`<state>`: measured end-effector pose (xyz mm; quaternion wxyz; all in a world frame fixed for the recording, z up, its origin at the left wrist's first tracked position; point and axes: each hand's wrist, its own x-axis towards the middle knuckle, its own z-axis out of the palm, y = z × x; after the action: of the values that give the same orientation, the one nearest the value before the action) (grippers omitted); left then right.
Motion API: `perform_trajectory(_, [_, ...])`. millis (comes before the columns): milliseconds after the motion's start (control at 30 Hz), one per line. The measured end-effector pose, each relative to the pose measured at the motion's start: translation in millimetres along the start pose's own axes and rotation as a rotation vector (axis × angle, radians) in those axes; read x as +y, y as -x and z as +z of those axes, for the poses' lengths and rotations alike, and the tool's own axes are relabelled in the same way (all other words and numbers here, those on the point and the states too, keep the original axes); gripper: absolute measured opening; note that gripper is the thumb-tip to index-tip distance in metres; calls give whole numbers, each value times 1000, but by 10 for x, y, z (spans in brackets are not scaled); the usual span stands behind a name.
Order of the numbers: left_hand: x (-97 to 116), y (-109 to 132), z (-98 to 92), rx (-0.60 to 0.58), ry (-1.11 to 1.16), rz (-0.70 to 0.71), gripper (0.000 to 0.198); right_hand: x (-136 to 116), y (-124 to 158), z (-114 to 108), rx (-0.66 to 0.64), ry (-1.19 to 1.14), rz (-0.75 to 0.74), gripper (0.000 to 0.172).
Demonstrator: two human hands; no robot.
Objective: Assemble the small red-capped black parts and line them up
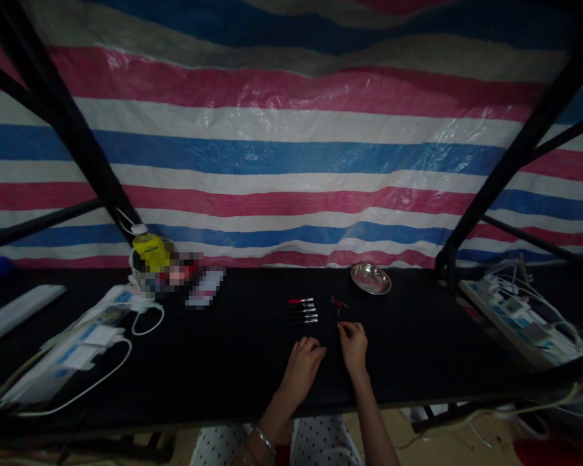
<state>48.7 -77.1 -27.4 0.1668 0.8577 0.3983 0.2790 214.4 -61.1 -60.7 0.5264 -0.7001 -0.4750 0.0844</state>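
My left hand (303, 366) is low over the black table, fingers curled and thumb meeting the fingertips. Whatever is in that pinch is too dark to make out. To its right, my right hand (354, 345) also has thumb and fingertips pressed together; any small thing between them is unclear. Just beyond the left hand lies a row of several short, slim pen-like sticks (304, 311), black with silvery ends, the farthest one red. Small red and black pieces (339, 303) lie loose past the right fingertips.
A shiny round metal dish (370, 279) stands at the back. Power strips with plugs and white cables lie left (85, 346) and right (525, 317). A yellow-labelled bottle (149, 249) is at the back left, near blurred items. Black metal posts (510, 168) frame a striped sheet (291, 155).
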Motion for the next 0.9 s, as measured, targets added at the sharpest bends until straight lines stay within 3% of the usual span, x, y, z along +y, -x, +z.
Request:
perform_trajectory(133, [-44,-5,29,43,114,-63,20,-19,46,-71,-78,-159,54,34])
perform_trajectory(300, [-131,-27,62,179,375,-201,19,-108,151,-100,-91,-353,94,44])
perform_trajectory(400, [-156,-42,34,220,487,-292,27,-195,224,-72,-192,-473,175,40])
perform_trajectory(700, [-59,15,-117,494,424,-253,28,-585,321,149,-502,-1085,627,31])
perform_trajectory(800, [-44,43,-97,533,402,-218,24,-637,364,216,-615,-1203,728,29])
perform_trajectory(900, [-50,52,-65,528,381,-209,23,-638,401,257,-635,-1245,758,28])
